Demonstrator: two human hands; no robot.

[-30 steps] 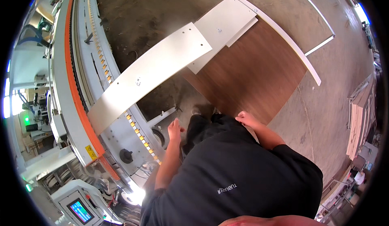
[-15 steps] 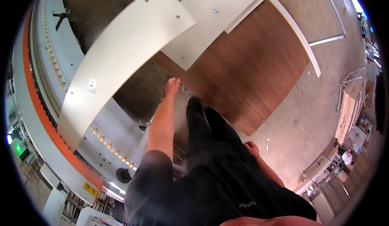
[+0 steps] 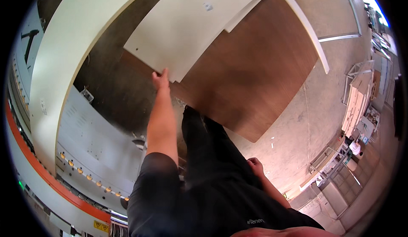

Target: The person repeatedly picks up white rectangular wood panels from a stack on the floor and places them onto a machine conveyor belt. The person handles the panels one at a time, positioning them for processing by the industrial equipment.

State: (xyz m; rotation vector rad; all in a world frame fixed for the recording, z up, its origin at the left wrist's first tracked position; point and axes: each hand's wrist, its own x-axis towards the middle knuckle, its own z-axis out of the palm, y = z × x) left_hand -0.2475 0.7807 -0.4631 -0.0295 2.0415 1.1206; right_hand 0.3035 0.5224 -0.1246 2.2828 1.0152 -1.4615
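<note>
My left hand (image 3: 161,80) reaches forward, thumb and fingers apart, at the near edge of a white panel (image 3: 182,28). Whether the fingertips touch that edge is hard to tell. The white panel has a small label and lies on a large brown wood-grain panel (image 3: 255,71), with another pale panel (image 3: 246,14) showing from under it. Beside my right thigh hangs my right hand (image 3: 256,165), its fingers curled in. Anything inside them is hidden. A long white panel (image 3: 68,50) with holes and a label rests on the machine at the left, apart from both hands.
The grey machine bed (image 3: 97,130) with yellow rollers (image 3: 89,177) and an orange strip (image 3: 55,184) runs along the left. A narrow white strip (image 3: 304,24) lies along the brown panel's far right edge. Stacked boards (image 3: 355,103) stand on the right.
My left hand has moved forward to the white panel's near edge, and its fingers have spread. The view has shifted, with the long white panel now further left. My right hand stays beside my thigh.
</note>
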